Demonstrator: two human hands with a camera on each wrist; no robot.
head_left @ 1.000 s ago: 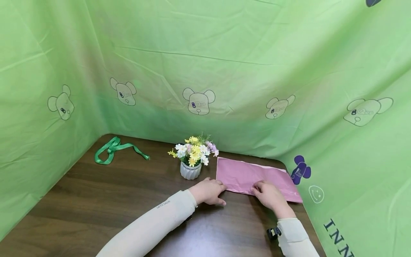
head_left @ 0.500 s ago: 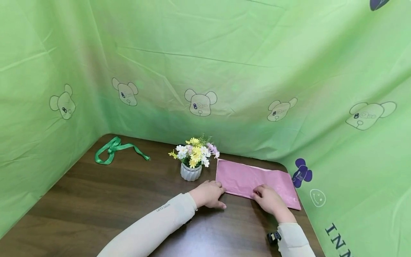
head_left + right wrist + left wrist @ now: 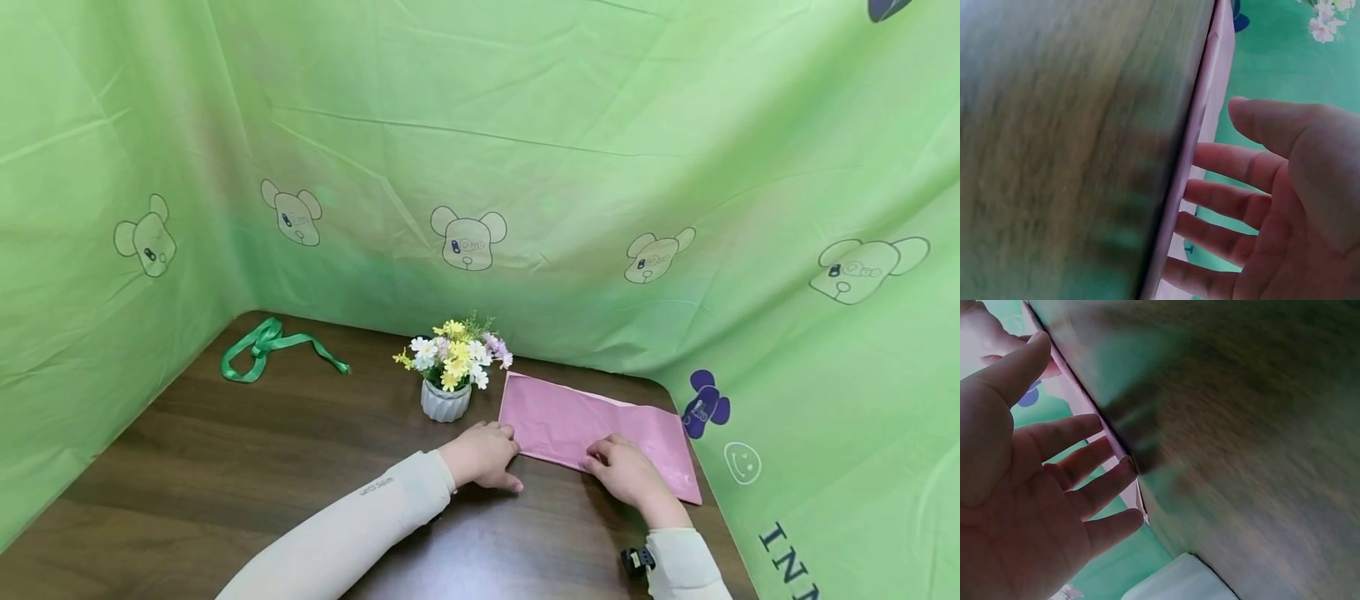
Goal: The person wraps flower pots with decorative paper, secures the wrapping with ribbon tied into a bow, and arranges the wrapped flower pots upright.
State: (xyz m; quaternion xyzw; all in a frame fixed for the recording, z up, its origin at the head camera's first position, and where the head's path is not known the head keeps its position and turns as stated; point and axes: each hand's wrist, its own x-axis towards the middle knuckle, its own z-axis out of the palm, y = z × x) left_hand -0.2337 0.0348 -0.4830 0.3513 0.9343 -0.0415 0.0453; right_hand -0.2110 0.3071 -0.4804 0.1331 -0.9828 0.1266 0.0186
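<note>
A pink folded sheet (image 3: 558,414), possibly wrapping paper, lies flat at the right side of the wooden table. My left hand (image 3: 483,456) rests its fingertips on the sheet's near left corner. In the left wrist view the fingers (image 3: 1100,494) are nearly straight and spread, with their tips on the sheet's edge. My right hand (image 3: 626,473) touches the near edge around its middle. Its fingers (image 3: 1222,200) reach out loosely onto the sheet in the right wrist view, and the thumb stands apart. Neither hand pinches the sheet.
A white ribbed pot (image 3: 446,403) with yellow, white and purple flowers (image 3: 456,357) stands just left of the sheet. A green ribbon (image 3: 264,340) lies looped at the far left. Green printed cloth (image 3: 465,150) encloses the table's back and sides.
The pink sheet has slid toward me, its right end most, and a little to the left. Both hands have moved slightly along with it. The pot and ribbon keep their places.
</note>
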